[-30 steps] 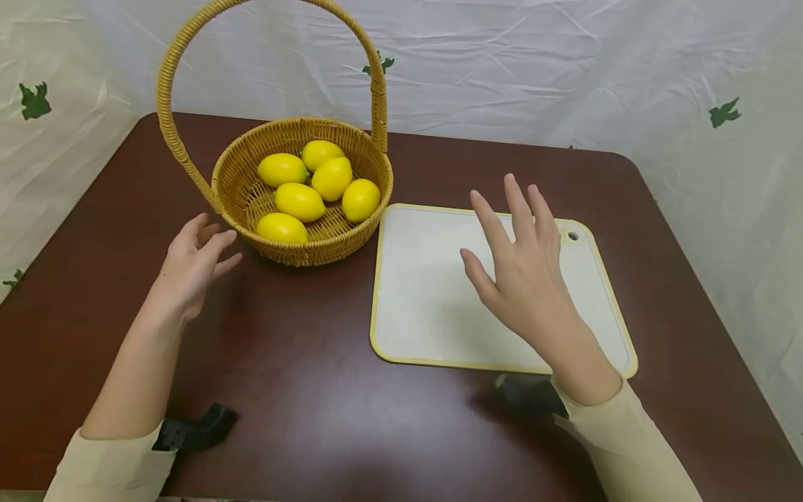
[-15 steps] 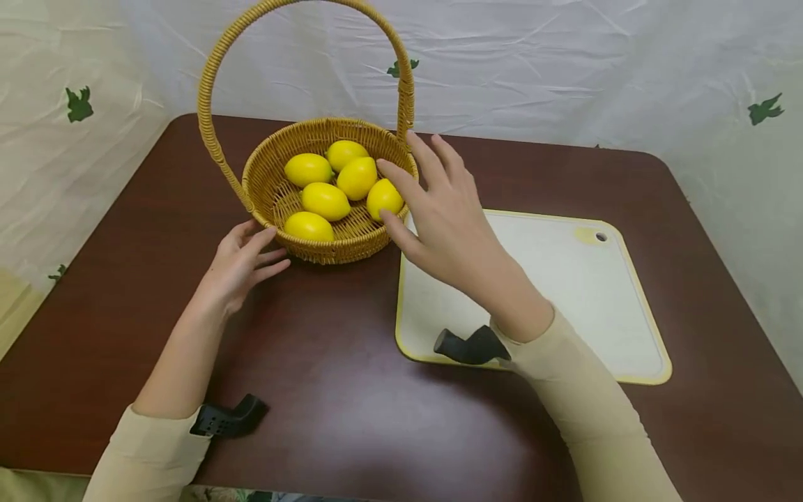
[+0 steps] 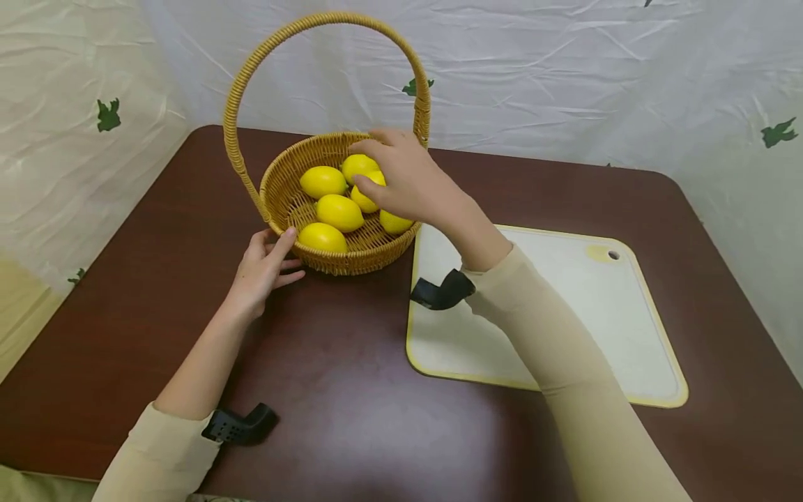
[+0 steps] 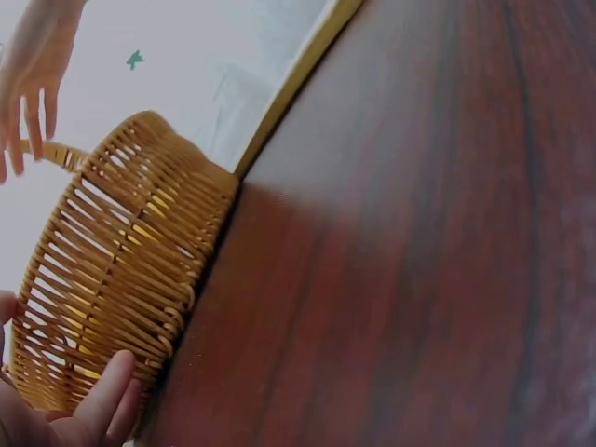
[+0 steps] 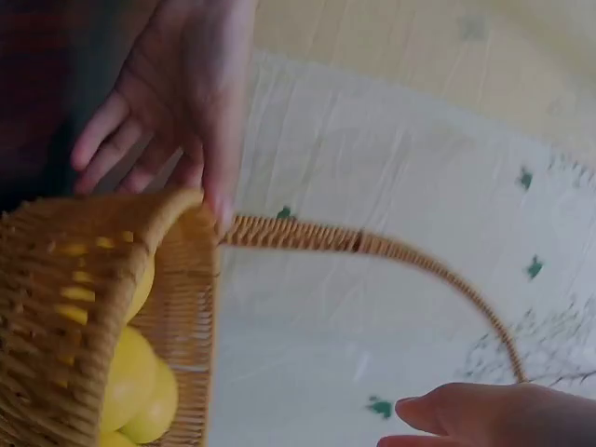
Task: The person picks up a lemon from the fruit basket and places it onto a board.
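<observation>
A round wicker basket (image 3: 351, 263) with a tall arched handle stands on the table and holds several yellow lemons (image 3: 339, 213). My left hand (image 3: 258, 275) holds its near-left rim, thumb at the top edge and fingers spread along the woven outer wall. In the left wrist view those fingertips (image 4: 110, 391) lie against the wicker. My right hand (image 3: 408, 174) hangs over the far right part of the basket, fingers loosely bent downward, covering part of the back lemons. Nothing shows in its grasp. The right wrist view shows its thumb (image 5: 447, 410) apart from the lemons (image 5: 130, 377).
A white cutting board (image 3: 564, 307) with a yellow edge lies to the right of the basket, partly under my right sleeve. The dark brown table (image 3: 351, 418) reaches back to a white cloth backdrop (image 3: 533, 84). Each cuff carries a black camera mount (image 3: 241, 425).
My right hand has moved left from above the cutting board to over the lemons. My left hand has come up to the basket and taken its rim. The head view has shifted slightly.
</observation>
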